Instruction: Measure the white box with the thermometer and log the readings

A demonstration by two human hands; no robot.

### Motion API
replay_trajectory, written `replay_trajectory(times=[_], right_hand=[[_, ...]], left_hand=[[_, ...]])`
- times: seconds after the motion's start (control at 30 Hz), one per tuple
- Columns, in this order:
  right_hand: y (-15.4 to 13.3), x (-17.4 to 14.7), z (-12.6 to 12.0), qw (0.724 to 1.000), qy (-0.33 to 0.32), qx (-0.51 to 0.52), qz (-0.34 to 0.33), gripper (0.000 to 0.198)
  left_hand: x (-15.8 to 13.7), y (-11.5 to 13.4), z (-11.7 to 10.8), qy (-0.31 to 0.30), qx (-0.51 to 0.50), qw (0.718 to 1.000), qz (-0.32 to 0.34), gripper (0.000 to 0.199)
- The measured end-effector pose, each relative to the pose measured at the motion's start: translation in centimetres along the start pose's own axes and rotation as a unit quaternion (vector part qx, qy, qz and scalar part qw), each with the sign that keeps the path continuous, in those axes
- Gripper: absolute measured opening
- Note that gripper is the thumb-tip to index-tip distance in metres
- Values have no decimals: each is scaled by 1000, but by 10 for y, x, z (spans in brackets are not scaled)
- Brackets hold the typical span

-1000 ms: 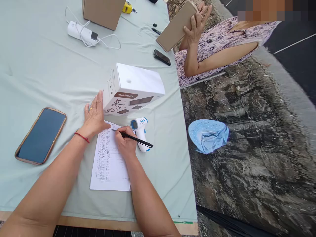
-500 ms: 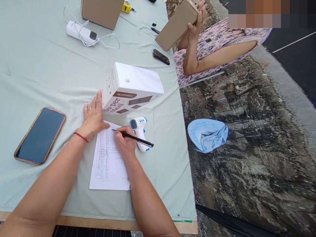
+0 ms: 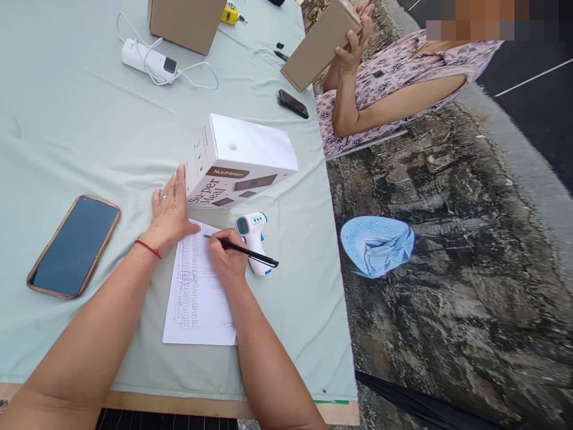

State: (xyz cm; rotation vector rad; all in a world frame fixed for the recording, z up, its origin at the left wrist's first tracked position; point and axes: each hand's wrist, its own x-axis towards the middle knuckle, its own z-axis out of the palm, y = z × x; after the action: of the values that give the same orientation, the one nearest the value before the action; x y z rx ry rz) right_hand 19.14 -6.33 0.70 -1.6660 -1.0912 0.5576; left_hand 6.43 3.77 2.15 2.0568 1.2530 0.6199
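Observation:
My right hand [image 3: 227,254] grips a black pen [image 3: 253,254], its tip on the upper part of a printed sheet of paper [image 3: 210,322]. Spread out beside the white NutriMotion box [image 3: 255,143], my left hand [image 3: 171,206] has its thumb on the sheet's top edge and its fingers at the box's left side. The box stands on the cloth just beyond the paper. A white and blue infrared thermometer [image 3: 255,245] lies right behind my right hand, partly covered by the pen. Left of my left arm lies a phone [image 3: 74,246] in a brown case.
Farther back on the cloth-covered table [image 3: 89,131] are a white device with a cable [image 3: 147,61], a brown box [image 3: 185,24], a yellow tool [image 3: 230,14] and a small black device [image 3: 292,104]. Another person's hands [image 3: 356,45] hold a cardboard box [image 3: 320,45]. A blue hat [image 3: 378,246] lies on the ground.
The other person's fingers have shifted slightly on the cardboard box, and that person has leaned a little. My hands, the pen and the paper look almost unchanged.

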Motion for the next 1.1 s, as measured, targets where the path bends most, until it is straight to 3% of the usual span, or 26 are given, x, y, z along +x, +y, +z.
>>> replay_trajectory(times=[1.1], right_hand=[[0, -1, 0, 1000, 30, 8, 2, 9]], left_hand=[[0, -1, -2, 4, -5, 1000, 11, 139]])
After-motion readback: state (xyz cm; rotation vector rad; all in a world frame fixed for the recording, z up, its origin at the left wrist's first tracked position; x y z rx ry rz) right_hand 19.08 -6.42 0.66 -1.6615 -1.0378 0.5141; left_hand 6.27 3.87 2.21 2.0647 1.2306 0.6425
